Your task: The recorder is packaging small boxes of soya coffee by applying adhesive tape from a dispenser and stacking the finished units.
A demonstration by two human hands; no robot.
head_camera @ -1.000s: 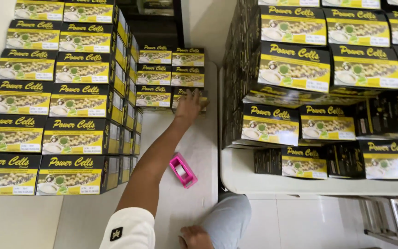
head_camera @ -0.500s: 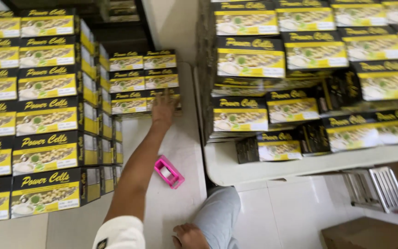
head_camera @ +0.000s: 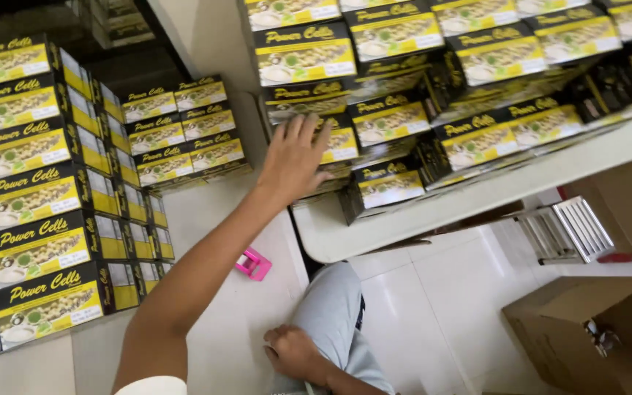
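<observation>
Now: left hand (head_camera: 294, 157), fingers spread loose, touches black-and-yellow boxes (head_camera: 374, 121) on white counter (head_camera: 477, 194); right hand (head_camera: 290, 351) rests clenched, empty, on thigh.

A white bench (head_camera: 243, 329) carries stacked black-and-yellow boxes (head_camera: 38, 197) at nine o'clock and a pink tool (head_camera: 253, 264) near centre. At two o'clock a second bench (head_camera: 521, 183) holds more boxes (head_camera: 433, 110).
</observation>
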